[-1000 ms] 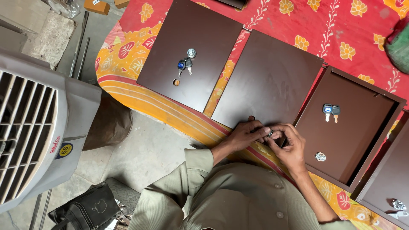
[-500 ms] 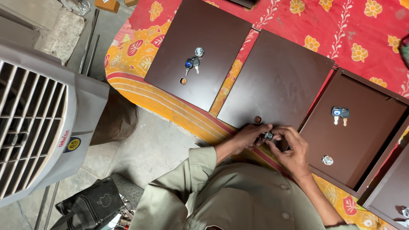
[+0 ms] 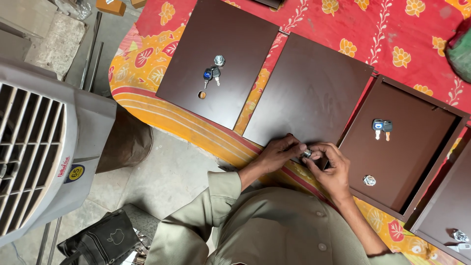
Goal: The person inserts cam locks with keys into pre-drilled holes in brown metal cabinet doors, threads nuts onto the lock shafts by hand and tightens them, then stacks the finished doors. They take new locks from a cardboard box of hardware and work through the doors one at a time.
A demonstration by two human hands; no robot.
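Observation:
A dark brown metal panel (image 3: 314,88) lies in the middle of a red flowered cloth. At its near edge my left hand (image 3: 277,153) and my right hand (image 3: 331,169) meet, pinching a small silver lock cylinder (image 3: 307,153) between their fingertips. A similar panel (image 3: 221,54) to the left has a round hole (image 3: 202,94), a silver lock (image 3: 219,60) and a pair of keys (image 3: 211,74) on it. To the right a tray-like brown panel (image 3: 407,142) holds keys (image 3: 381,126) and a mounted lock (image 3: 369,180).
A grey air cooler (image 3: 44,147) stands at the left on the concrete floor. A black bag (image 3: 103,240) lies below it. Another brown panel (image 3: 446,216) with a lock sits at the far right. A green object (image 3: 461,49) is at the upper right edge.
The view has shifted slightly. Both hands stay together at the middle panel's near edge, working the small lock between the fingers.

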